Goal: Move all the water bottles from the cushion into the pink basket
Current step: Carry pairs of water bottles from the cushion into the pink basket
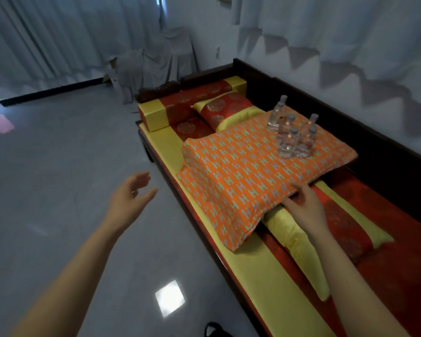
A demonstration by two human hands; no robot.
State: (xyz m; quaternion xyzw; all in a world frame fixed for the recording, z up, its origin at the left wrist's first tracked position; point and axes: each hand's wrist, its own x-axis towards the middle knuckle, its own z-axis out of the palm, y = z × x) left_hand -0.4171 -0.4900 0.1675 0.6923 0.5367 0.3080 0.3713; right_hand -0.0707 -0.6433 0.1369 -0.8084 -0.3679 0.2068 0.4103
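Note:
Several clear water bottles (289, 132) stand upright in a tight cluster at the far right part of an orange patterned cushion (241, 171) on a long bench. My left hand (129, 193) hovers over the floor to the left of the bench, fingers spread, holding nothing. My right hand (301, 205) rests at the cushion's near edge, its fingers on or just under the fabric, well short of the bottles. No pink basket shows in this view.
The bench (253, 276) has yellow and red padding, a red and yellow pillow (224, 108) and a bolster (170, 105) at its far end, and a dark wooden back rail (350, 132) on the right. Grey floor lies left. White sheets cover the walls and a chair (156, 66).

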